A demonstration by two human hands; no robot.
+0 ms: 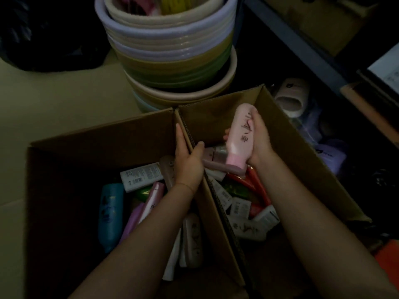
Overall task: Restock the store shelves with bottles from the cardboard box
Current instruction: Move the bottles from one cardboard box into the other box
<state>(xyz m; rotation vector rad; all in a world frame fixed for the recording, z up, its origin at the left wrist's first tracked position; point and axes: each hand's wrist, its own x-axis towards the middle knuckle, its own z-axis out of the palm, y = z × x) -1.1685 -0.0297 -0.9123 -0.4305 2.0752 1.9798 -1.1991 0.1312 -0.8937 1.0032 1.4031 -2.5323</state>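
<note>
My left hand [187, 162] clamps the upright centre flap [207, 190] of the corrugated cardboard box [90, 147]. Loose plastic bottles [140, 175] fill both compartments: blue, white, pink, red. My right hand [260, 143] grips a pink bottle [238, 137], cap nearest me, above the right compartment; its dark script is unreadable. Stacked ribbed tubs [172, 50] stand beyond.

The cardboard box [129, 137] stands open at the top, but a cardboard divider [207, 190] splits it lengthwise, and the left hand [187, 162] grips that divider's far end. Bottles [140, 175] crowd both compartments. Just beyond the far wall rises a stack of plastic basins [172, 50]. To the right, a shelf frame [302, 44] and packaged goods [291, 98] press close against the box.
</note>
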